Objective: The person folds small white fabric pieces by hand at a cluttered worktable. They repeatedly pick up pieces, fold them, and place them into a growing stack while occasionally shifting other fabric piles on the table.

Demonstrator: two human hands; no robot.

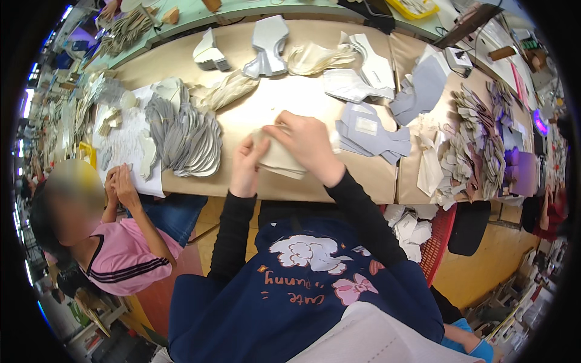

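Over the brown-covered table, both of my hands hold a small cream stack of cut fabric pieces. My left hand grips its left edge, thumb on top. From the right, my right hand reaches across, its thumb and fingers pinched at the stack's upper left corner. Grey cut pieces lie just right of my right hand, a pale rectangle on top of them. To the left of my left hand, a fanned bundle of grey and white pieces rests on the table.
Across the table lie cream bundles, white shaped pieces and a grey stack. Tied bundles crowd the right end. At left sits a person in pink. A red basket holds white scraps below the table edge.
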